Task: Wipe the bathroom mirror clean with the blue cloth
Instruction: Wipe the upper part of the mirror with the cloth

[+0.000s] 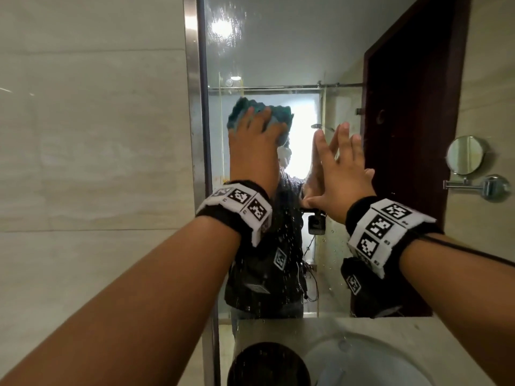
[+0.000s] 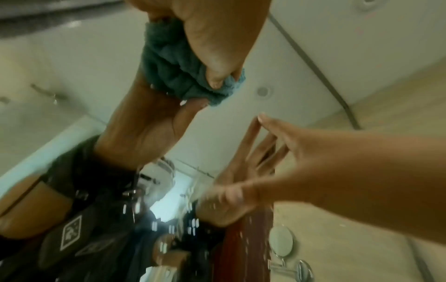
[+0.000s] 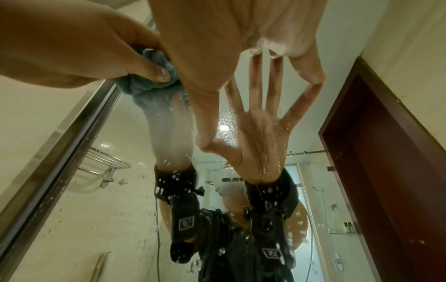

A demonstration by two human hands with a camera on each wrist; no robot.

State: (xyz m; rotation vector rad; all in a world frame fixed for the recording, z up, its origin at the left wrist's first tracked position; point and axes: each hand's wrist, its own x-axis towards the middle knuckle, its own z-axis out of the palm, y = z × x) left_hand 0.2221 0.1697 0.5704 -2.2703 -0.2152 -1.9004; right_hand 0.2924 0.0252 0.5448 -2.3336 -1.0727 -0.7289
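The bathroom mirror [image 1: 278,51] fills the middle of the head view, with water drops on its lower part. My left hand [image 1: 256,135] holds the bunched blue cloth [image 1: 281,115] against the glass near the mirror's left edge. In the left wrist view my thumb pinches the cloth [image 2: 169,63]. To the right of it, my right hand [image 1: 342,168] is open with spread fingers, and its fingertips touch the glass. The right wrist view shows that right hand [image 3: 241,47] meeting its reflection, and the left hand [image 3: 84,47] gripping the cloth [image 3: 144,84].
A metal frame [image 1: 192,107] borders the mirror on the left, beside a tiled wall [image 1: 97,135]. A white sink [image 1: 390,358] sits in the counter below. A round shaving mirror [image 1: 465,154] on an arm juts from the right wall.
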